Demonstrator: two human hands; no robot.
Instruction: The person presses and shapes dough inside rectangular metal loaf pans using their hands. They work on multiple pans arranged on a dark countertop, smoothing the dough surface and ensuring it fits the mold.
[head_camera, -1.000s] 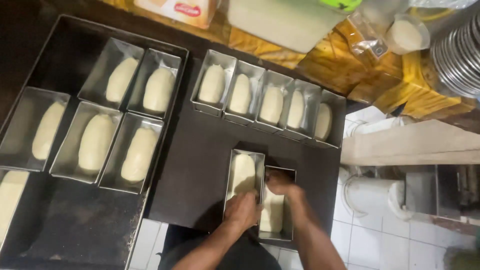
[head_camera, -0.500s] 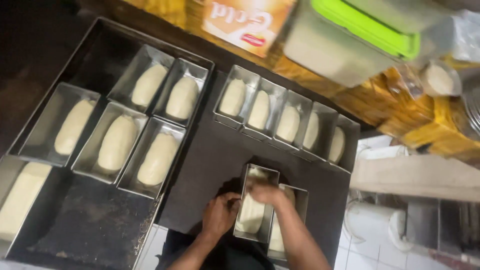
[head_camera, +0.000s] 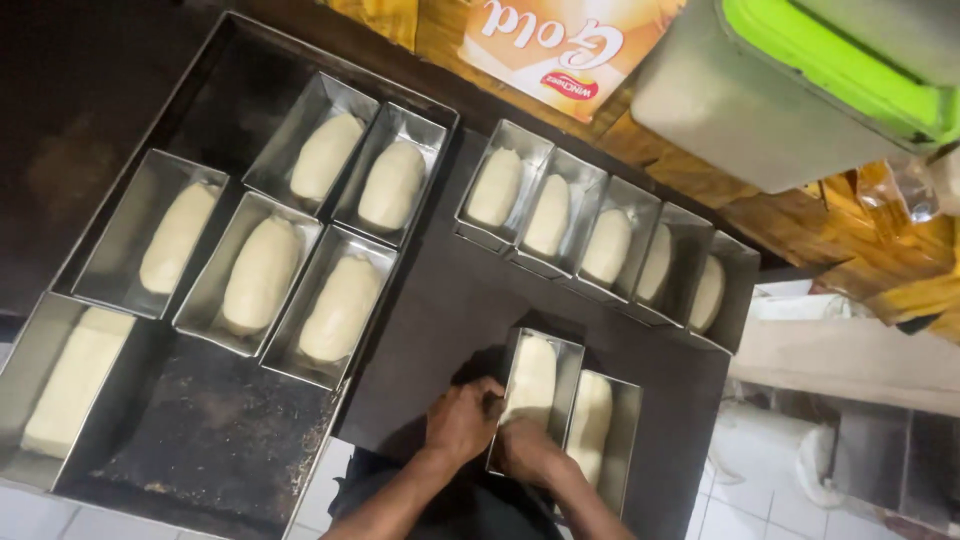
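Note:
Both my hands are at the near end of a metal loaf tin (head_camera: 560, 352) that holds a pale log of dough (head_camera: 532, 378). The tin stands on a dark baking tray (head_camera: 440, 320). My left hand (head_camera: 460, 420) grips the tin's near left corner. My right hand (head_camera: 525, 450) is closed over its near end and hides that edge. A second tin with dough (head_camera: 592, 425) stands against the first tin's right side.
A row of several dough-filled tins (head_camera: 605, 245) lines the far edge of the same tray. A deeper tray on the left (head_camera: 200, 420) holds several more tins. Behind are an orange and white carton (head_camera: 560, 45) and a grey bin with a green lid (head_camera: 790, 90). White floor tiles (head_camera: 760, 480) lie to the right.
My right hand has come off the right-hand tin onto the near end of the left one. My left hand has stayed at that tin's corner. The view has shifted, so the trays sit lower and further right.

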